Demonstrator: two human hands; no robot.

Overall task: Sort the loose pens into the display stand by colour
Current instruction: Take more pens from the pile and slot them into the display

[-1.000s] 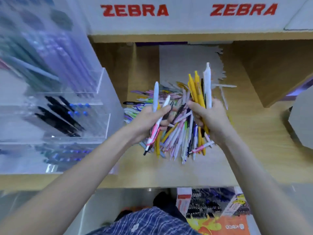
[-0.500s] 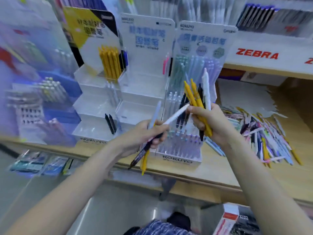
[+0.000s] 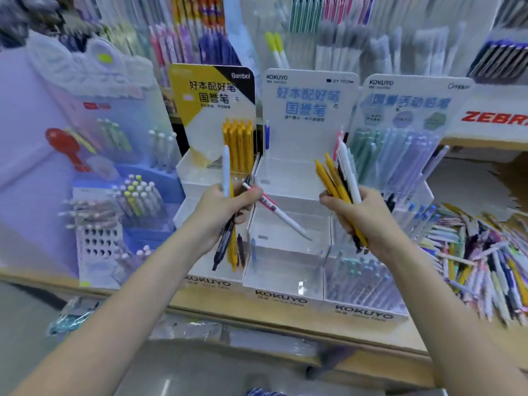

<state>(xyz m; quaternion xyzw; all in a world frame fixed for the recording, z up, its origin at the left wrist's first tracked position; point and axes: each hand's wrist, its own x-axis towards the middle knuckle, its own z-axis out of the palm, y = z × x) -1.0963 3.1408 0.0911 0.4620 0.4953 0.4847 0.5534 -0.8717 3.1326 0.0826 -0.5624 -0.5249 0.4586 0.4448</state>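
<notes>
Head view, only one camera.

Left hand (image 3: 221, 208): fingers curled around a small mixed bunch. A pale blue pen (image 3: 226, 170) sticks up, a black pen (image 3: 224, 242) and a yellow pen (image 3: 233, 250) hang below the fist, and a white pen with pink grip (image 3: 278, 214) juts out rightward and down, tip over the middle Kokuyo stand (image 3: 285, 284).

Right hand (image 3: 360, 217): fingers clamped on a bigger bundle (image 3: 338, 182), mostly yellow, plus black and a white one, long axes near upright and leaning left at the top.

Target for yellows looks like the Gambol stand (image 3: 211, 178); its upper tier already has a row of yellow pens (image 3: 238, 147) standing upright. That row is up and just right of the left hand, and up-left of the right hand across the middle stand. Left hand is nearer, but most of the yellows are in the right, so the likely next move is a cross-reach or a handoff. My read, not certain.

Middle stand's compartments look mostly unfilled; a dark blue pen (image 3: 267, 137) at its top-left edge. Right stand (image 3: 368, 284) holds pastel pens.

Loose pen pile (image 3: 480, 258) still large, lying on the counter (image 3: 400, 342) right of the stands, well apart from both hands. Sorting is at an early stage.
</notes>
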